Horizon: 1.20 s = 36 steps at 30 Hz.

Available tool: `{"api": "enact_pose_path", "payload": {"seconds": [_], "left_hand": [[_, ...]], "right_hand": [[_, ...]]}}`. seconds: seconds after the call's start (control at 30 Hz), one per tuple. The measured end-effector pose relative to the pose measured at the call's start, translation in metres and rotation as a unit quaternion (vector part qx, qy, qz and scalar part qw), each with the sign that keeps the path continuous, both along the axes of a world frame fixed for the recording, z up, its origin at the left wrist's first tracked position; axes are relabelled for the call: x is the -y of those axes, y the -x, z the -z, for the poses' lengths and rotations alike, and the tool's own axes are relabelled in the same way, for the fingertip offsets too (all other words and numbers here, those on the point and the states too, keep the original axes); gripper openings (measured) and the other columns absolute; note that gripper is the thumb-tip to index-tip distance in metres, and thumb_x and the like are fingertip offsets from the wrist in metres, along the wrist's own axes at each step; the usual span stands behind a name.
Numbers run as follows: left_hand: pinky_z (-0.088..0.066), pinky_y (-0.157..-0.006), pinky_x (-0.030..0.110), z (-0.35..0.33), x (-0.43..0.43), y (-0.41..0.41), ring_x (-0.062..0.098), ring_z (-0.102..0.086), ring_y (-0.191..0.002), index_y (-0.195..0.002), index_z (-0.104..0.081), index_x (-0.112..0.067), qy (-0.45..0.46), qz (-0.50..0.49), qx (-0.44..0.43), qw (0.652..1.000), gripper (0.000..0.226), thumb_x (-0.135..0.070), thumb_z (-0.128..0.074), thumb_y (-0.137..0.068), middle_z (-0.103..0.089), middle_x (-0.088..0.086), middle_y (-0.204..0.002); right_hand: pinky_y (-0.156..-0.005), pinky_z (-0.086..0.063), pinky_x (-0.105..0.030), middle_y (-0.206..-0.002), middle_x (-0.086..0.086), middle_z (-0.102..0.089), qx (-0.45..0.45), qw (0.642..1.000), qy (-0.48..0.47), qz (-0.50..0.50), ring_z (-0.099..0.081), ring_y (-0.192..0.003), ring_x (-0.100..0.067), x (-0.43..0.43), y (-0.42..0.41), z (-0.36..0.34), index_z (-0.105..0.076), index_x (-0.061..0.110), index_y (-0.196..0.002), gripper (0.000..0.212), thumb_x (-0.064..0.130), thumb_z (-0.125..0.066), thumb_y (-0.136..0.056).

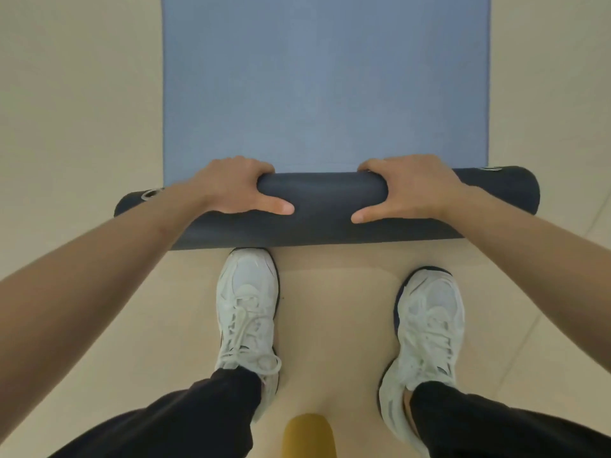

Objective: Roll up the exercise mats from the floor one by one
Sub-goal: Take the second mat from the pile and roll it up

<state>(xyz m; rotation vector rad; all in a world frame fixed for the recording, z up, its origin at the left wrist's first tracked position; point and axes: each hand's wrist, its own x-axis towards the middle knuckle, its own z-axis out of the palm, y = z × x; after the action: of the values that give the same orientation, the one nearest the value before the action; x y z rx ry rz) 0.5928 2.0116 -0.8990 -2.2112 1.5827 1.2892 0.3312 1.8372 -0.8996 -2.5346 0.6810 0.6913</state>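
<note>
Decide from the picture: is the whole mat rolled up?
No: a blue stretch of the mat lies flat beyond the dark roll held by the left hand and right hand.

Matt foam-like mat (325, 77), dark smooth underside; glossy floor (79, 94).

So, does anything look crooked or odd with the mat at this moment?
Slightly. The dark roll lies a little askew across the blue mat: its right end sits farther forward than its left end. The left hand and the right hand both grip it. No damage shows.
</note>
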Motion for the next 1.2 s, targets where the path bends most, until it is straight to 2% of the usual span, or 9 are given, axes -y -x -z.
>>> {"api": "enact_pose_path", "payload": {"seconds": [0.1, 0.23, 0.43, 0.57, 0.7, 0.87, 1.0, 1.13, 1.2], "left_hand": [[-0.046, -0.077, 0.038, 0.008, 0.017, -0.009, 0.012, -0.062, -0.088, -0.093, -0.060, -0.034, -0.020, -0.003, -0.027, 0.999, 0.057, -0.085, -0.063, -0.071, -0.065, -0.013, -0.094], [-0.045, -0.079, 0.038, 0.018, 0.025, -0.013, 0.011, -0.062, -0.089, -0.099, -0.060, -0.035, -0.019, 0.001, -0.017, 1.000, 0.063, -0.089, -0.061, -0.068, -0.065, -0.014, -0.096], [-0.046, -0.082, 0.040, 0.024, 0.027, -0.014, 0.014, -0.063, -0.090, -0.099, -0.059, -0.037, 0.007, 0.003, -0.004, 1.000, 0.061, -0.090, -0.062, -0.068, -0.065, -0.015, -0.097], [-0.047, -0.088, 0.041, 0.025, 0.036, -0.018, 0.015, -0.063, -0.097, -0.108, -0.058, -0.037, -0.008, -0.030, -0.017, 0.999, 0.065, -0.086, -0.068, -0.067, -0.064, -0.015, -0.108], [-0.045, -0.081, 0.037, 0.019, 0.031, -0.019, 0.011, -0.061, -0.099, -0.119, -0.059, -0.037, 0.171, -0.047, 0.065, 0.982, 0.061, -0.078, -0.068, -0.075, -0.057, -0.014, -0.122], [-0.045, -0.087, 0.040, 0.006, 0.004, 0.018, 0.024, -0.061, -0.104, -0.119, -0.069, -0.024, 0.360, 0.020, 0.124, 0.925, 0.053, -0.063, -0.062, -0.084, -0.066, -0.002, -0.121], [-0.029, -0.118, 0.052, 0.020, -0.020, 0.051, 0.031, -0.049, -0.136, -0.147, -0.051, -0.022, 0.295, 0.053, 0.209, 0.931, 0.099, -0.077, -0.066, -0.066, -0.054, 0.004, -0.148], [-0.030, -0.118, 0.052, 0.025, -0.007, 0.039, 0.032, -0.048, -0.135, -0.153, -0.041, -0.022, 0.266, 0.074, 0.236, 0.932, 0.110, -0.085, -0.061, -0.065, -0.051, 0.004, -0.150], [-0.036, -0.112, 0.049, 0.024, 0.000, 0.030, 0.030, -0.054, -0.126, -0.149, -0.046, -0.023, 0.284, 0.070, 0.227, 0.929, 0.106, -0.088, -0.057, -0.067, -0.056, 0.000, -0.144]], "right_hand": [[-0.101, -0.040, -0.045, -0.129, 0.001, -0.060, 0.048, 0.997, 0.057, -0.006, -0.057, -0.115, -0.028, 0.003, 0.000, 0.004, -0.042, 0.033, -0.147, 0.107, 0.101, -0.039, -0.065], [-0.106, -0.035, -0.054, -0.132, -0.011, -0.061, 0.208, 0.962, 0.174, -0.009, -0.057, -0.115, -0.036, -0.032, 0.031, 0.018, -0.053, 0.022, -0.144, 0.085, 0.081, -0.053, -0.083], [-0.114, -0.019, -0.070, -0.157, -0.013, -0.045, 0.159, 0.952, 0.262, -0.006, -0.039, -0.141, -0.047, -0.063, 0.045, 0.019, -0.041, 0.029, -0.154, 0.080, 0.078, -0.046, -0.091], [-0.117, -0.013, -0.071, -0.163, -0.014, -0.033, 0.118, 0.965, 0.233, 0.010, -0.028, -0.148, -0.047, -0.065, 0.042, 0.022, -0.033, 0.032, -0.158, 0.092, 0.084, -0.046, -0.084], [-0.119, -0.015, -0.066, -0.161, -0.010, -0.035, 0.081, 0.980, 0.181, 0.000, -0.029, -0.147, -0.040, -0.032, 0.027, 0.025, -0.028, 0.036, -0.159, 0.099, 0.093, -0.033, -0.078], [-0.117, -0.021, -0.051, -0.157, 0.005, -0.041, 0.067, 0.994, 0.082, 0.017, -0.037, -0.141, -0.028, 0.012, 0.006, 0.027, -0.029, 0.043, -0.155, 0.098, 0.097, -0.020, -0.074], [-0.113, -0.025, -0.045, -0.152, 0.012, -0.045, 0.049, 0.998, 0.011, 0.026, -0.041, -0.134, -0.023, 0.032, -0.007, 0.023, -0.029, 0.046, -0.153, 0.098, 0.098, -0.026, -0.070], [-0.120, -0.017, -0.050, -0.158, 0.008, -0.041, 0.025, 0.999, 0.026, 0.016, -0.036, -0.140, -0.025, 0.041, -0.016, 0.017, -0.031, 0.046, -0.153, 0.100, 0.100, -0.024, -0.068], [-0.120, -0.016, -0.055, -0.155, 0.003, -0.045, 0.086, 0.991, 0.094, 0.034, -0.040, -0.139, -0.028, 0.037, -0.014, 0.014, -0.043, 0.041, -0.149, 0.095, 0.096, -0.026, -0.074]]}}
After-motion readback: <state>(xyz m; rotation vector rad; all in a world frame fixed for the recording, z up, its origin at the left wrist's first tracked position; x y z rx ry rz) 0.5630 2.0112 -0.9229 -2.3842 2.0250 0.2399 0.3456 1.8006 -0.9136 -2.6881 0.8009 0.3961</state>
